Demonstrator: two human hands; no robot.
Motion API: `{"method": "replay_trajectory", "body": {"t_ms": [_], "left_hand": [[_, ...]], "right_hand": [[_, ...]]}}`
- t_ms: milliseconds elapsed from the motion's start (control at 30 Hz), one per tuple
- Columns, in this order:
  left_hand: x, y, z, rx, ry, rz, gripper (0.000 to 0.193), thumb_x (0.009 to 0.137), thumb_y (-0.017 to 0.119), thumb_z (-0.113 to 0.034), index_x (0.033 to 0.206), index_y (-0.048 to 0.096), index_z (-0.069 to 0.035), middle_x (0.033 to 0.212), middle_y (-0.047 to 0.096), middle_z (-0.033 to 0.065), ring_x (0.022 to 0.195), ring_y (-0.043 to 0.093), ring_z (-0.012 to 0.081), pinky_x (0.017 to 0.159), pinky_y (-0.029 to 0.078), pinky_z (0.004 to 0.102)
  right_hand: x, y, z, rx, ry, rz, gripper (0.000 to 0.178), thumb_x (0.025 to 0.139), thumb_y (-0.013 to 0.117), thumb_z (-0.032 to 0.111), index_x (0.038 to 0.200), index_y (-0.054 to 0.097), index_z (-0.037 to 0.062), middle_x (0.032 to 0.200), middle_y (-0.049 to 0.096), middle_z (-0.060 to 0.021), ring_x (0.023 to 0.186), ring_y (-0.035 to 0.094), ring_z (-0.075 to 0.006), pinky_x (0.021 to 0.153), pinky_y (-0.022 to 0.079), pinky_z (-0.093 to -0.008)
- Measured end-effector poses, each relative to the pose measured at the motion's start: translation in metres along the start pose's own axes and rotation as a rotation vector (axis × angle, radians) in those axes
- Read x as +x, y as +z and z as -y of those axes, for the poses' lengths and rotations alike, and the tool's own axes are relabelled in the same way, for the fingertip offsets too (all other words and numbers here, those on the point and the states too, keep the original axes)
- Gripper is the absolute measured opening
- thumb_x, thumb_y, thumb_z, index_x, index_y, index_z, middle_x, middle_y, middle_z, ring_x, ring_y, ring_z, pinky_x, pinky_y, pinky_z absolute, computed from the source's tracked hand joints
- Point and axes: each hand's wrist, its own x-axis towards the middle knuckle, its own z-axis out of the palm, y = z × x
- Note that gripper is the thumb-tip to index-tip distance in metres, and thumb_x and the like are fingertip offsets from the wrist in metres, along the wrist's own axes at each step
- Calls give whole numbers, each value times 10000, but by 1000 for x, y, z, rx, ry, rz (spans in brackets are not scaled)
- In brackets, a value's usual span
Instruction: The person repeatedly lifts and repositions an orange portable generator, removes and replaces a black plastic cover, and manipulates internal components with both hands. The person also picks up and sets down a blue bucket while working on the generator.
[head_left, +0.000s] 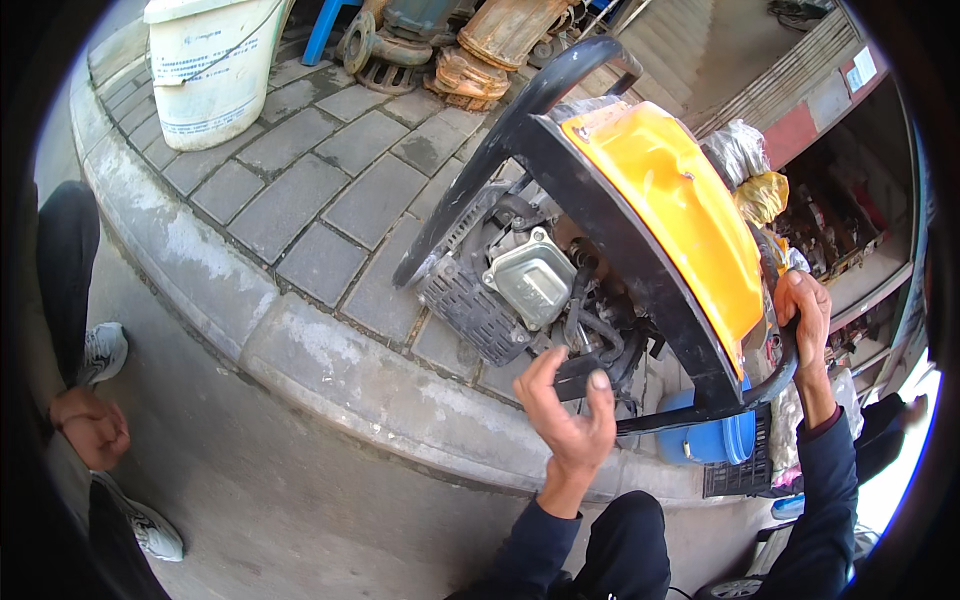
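Observation:
A small engine machine, likely a portable generator, has a black tubular frame [482, 180], a dented yellow fuel tank [672, 205] and a grey-green engine cover [533, 278]. It stands tilted on the paving. My right hand [806, 310] is closed around the frame's bar at the right, beside the tank; part of its grip is hidden. Low on the machine's near side, my left hand [570, 415] has thumb and fingers apart next to a black part [580, 377]. Whether it touches that part is unclear. A slotted metal guard [478, 318] covers the engine's left side.
A stone kerb [330, 365] curves along the paving. Far left stands a white bucket [212, 85]; rusty motor or pump bodies [510, 35] lie at the back. A blue bucket [706, 432] and black crate [738, 470] are behind the frame. Another person's hand [92, 428] is at left.

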Motion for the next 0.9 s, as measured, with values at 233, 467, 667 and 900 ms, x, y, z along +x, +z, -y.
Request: {"method": "replay_trajectory", "body": {"t_ms": [233, 467, 667, 900], "left_hand": [[100, 13, -3, 334, 243, 182, 252, 837, 801, -104, 1065, 713, -44, 929, 593, 102, 881, 541, 313, 763, 460, 420], [128, 33, -5, 469, 450, 316, 254, 700, 717, -10, 953, 735, -20, 973, 652, 135, 850, 552, 365, 751, 468, 454], [135, 33, 3, 480, 549, 368, 253, 667, 717, -3, 918, 738, 9, 968, 668, 134, 847, 556, 354, 729, 447, 450], [127, 40, -1, 502, 554, 339, 265, 634, 692, 21, 896, 729, 17, 962, 664, 137, 837, 540, 346, 736, 420, 448]], "right_hand": [[-1, 3, 4, 5, 3, -6, 440, 1010, 549, 281, 621, 475, 91, 575, 469, -3, 561, 394, -81, 581, 301, -267], [-1, 1, 4, 8, 3, 4, 429, 1026, 544, 272, 644, 475, 89, 590, 463, 7, 564, 397, -77, 574, 302, -269], [0, 0, 3, 11, 35, 29, 423, 1026, 549, 289, 660, 487, 86, 607, 459, 5, 588, 393, -79, 602, 302, -267], [-1, 0, 4, -5, 46, 30, 435, 1026, 556, 294, 653, 480, 84, 619, 447, 5, 607, 394, -85, 618, 299, -269]]}}
